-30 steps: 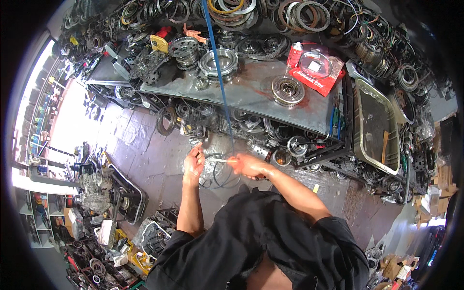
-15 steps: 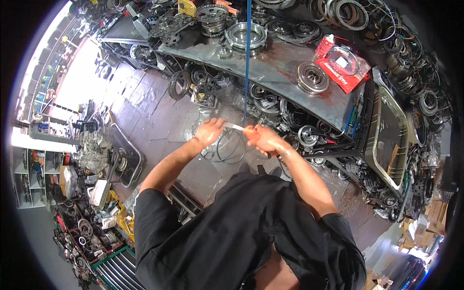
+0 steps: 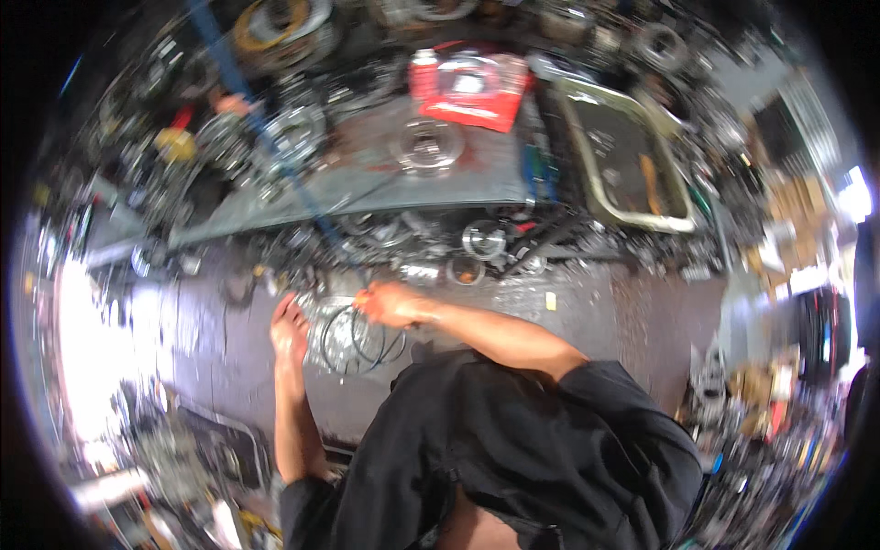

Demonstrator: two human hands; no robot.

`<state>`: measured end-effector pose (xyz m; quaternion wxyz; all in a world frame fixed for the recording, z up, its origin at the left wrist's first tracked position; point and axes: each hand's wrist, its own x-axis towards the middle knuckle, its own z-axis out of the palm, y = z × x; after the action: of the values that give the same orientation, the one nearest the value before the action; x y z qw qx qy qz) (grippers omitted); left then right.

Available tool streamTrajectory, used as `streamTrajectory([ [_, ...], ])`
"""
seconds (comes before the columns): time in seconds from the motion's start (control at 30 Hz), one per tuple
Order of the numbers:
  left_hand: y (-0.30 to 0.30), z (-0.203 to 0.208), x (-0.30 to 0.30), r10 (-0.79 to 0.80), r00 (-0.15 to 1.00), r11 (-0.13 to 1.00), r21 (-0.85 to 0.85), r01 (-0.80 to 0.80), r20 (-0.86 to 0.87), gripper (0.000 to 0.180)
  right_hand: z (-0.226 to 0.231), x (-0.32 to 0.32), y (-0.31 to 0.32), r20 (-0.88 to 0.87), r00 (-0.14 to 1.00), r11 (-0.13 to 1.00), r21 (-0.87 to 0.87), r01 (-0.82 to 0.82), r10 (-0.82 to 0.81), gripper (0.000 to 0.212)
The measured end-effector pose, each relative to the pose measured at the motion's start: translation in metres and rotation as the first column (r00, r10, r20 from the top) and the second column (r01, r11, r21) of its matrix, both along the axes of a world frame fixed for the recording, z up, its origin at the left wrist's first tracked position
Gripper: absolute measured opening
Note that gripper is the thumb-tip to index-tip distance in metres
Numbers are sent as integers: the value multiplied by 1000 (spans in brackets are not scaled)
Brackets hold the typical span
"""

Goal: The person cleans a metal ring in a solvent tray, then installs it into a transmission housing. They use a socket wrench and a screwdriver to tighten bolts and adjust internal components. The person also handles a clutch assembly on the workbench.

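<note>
I was looking into a mechanical workshop, and the metal workbench (image 3: 367, 191) gave it away: its worn top showed reddish stains and carried a round metal part (image 3: 427, 145), a red bottle (image 3: 423, 77) and a red packet (image 3: 481, 112). Metal rings (image 3: 246, 35) crowded the far side, and more machine parts (image 3: 483, 240) were packed in below the front edge. To the right I made out a pale-rimmed tray (image 3: 646, 220) and piled cardboard boxes (image 3: 797, 209), while blur hid the finer detail of the clutter around the dull floor (image 3: 206, 344).
</note>
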<state>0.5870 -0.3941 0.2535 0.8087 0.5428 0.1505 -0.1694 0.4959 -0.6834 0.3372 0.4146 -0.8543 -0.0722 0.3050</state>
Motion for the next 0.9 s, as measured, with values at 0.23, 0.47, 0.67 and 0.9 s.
streamTrajectory([
  [0.23,-21,4,-7,149,986,969,-185,-161,-80,31,5,-13,-4,52,993,976,197,98,-110,36],
  [0.47,-33,17,-10,-61,979,990,139,33,195,30,-1,-17,-9,159,965,924,355,140,-207,42],
  [0.67,-53,30,13,99,995,972,-215,-91,26,28,-20,-24,-3,-562,783,540,585,605,-268,40],
  [0.9,-94,53,-50,-14,999,972,-234,23,40,36,-74,-5,-113,487,270,510,471,720,-830,30],
])
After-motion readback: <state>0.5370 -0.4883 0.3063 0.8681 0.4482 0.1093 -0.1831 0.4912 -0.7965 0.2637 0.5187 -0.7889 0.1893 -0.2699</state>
